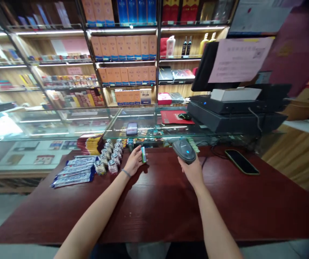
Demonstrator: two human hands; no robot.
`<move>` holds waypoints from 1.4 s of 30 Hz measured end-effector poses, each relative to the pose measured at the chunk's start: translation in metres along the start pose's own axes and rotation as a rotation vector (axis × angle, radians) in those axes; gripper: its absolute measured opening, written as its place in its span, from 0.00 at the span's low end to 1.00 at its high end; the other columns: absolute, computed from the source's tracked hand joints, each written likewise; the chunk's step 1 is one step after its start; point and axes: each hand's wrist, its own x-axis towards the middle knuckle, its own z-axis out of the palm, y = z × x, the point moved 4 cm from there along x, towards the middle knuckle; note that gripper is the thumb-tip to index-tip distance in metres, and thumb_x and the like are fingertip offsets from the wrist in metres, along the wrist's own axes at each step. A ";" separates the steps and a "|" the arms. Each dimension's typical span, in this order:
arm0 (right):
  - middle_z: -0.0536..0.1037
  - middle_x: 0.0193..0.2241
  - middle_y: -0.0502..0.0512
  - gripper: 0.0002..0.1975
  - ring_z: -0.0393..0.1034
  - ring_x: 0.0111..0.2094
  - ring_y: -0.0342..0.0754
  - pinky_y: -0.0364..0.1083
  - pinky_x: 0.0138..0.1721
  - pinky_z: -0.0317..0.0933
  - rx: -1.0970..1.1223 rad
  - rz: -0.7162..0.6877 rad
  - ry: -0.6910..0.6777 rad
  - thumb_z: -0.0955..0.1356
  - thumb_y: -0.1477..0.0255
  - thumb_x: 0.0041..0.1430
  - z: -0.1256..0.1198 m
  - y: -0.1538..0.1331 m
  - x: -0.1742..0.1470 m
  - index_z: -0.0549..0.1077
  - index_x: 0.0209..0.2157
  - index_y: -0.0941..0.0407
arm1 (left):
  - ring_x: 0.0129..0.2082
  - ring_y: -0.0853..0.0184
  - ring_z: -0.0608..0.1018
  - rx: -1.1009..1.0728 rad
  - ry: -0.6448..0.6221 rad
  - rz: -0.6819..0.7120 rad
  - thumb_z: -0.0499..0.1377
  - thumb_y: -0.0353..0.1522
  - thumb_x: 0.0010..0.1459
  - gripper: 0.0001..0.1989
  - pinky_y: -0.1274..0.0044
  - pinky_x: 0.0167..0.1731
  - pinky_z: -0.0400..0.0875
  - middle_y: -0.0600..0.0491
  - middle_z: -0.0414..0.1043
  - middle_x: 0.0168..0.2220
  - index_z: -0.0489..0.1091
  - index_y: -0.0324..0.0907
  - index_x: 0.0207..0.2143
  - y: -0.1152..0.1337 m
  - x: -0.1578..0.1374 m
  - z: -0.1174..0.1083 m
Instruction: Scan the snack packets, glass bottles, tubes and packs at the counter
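My left hand [133, 162] is closed on a small white, green and blue pack [143, 154], held upright just above the dark red table [160, 205]. What the pack contains I cannot make out. In my right hand [192, 171] is a dark grey barcode scanner [184, 150] with a lit blue light, its head tilted toward the left. Scanner and pack are a short way apart. Left of my left hand stand small lidded jars [112, 166] in rows. Beside them lie blue and white long packets [75, 172], with a stack of yellow and red packets [90, 144] behind.
A phone [241, 162] lies at the right of the table. Behind, a glass counter [149, 124] carries a small device [132, 128], a mouse [184, 116] on a red mat [170, 117] and a cash register [232, 111]. Shelves with boxes [124, 46] line the back wall.
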 end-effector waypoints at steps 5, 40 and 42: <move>0.81 0.30 0.51 0.20 0.79 0.33 0.55 0.44 0.30 0.63 -0.099 -0.095 -0.229 0.69 0.63 0.52 0.038 -0.022 -0.023 0.65 0.47 0.50 | 0.45 0.64 0.80 -0.094 0.053 0.036 0.64 0.36 0.59 0.22 0.74 0.37 0.78 0.48 0.73 0.53 0.67 0.50 0.56 0.008 -0.006 -0.036; 0.82 0.30 0.52 0.18 0.80 0.32 0.58 0.45 0.28 0.55 -0.461 -0.376 -0.479 0.69 0.66 0.54 0.069 -0.035 -0.049 0.63 0.46 0.50 | 0.45 0.64 0.78 0.258 0.251 0.426 0.65 0.33 0.54 0.24 0.70 0.48 0.74 0.47 0.73 0.47 0.67 0.43 0.54 0.005 -0.004 -0.051; 0.82 0.30 0.52 0.17 0.80 0.33 0.59 0.45 0.28 0.55 -0.435 -0.346 -0.470 0.69 0.64 0.55 0.067 -0.033 -0.047 0.63 0.45 0.50 | 0.48 0.63 0.77 0.386 0.321 0.524 0.64 0.31 0.55 0.20 0.69 0.52 0.71 0.46 0.73 0.48 0.69 0.42 0.51 0.007 -0.003 -0.053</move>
